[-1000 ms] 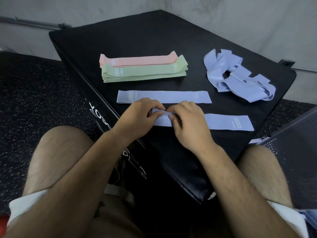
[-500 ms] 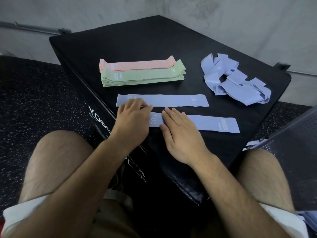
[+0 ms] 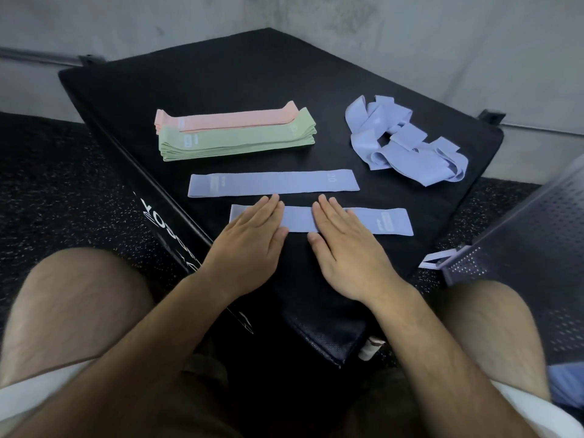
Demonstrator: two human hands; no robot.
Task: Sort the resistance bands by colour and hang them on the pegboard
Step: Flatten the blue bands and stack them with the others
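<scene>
A flat lavender band (image 3: 373, 221) lies across the near part of a black padded box (image 3: 246, 80). My left hand (image 3: 252, 235) presses its left end with straight fingers. My right hand (image 3: 344, 245) lies flat on its middle, fingers straight. A second flat lavender band (image 3: 273, 184) lies just beyond. Further back a stack of green bands (image 3: 237, 143) sits with pink bands (image 3: 227, 120) on top and behind. A tangled heap of lavender bands (image 3: 407, 143) lies at the right.
A perforated grey panel (image 3: 524, 257) leans at the right, with a lavender strap end (image 3: 434, 260) under its edge. Speckled black rubber floor (image 3: 47, 184) surrounds the box. A grey wall (image 3: 379, 33) stands behind. My knees flank the box's near corner.
My hands went from pinching the near band's left end to lying flat on it. They have spread apart, the right hand sliding rightward along the band.
</scene>
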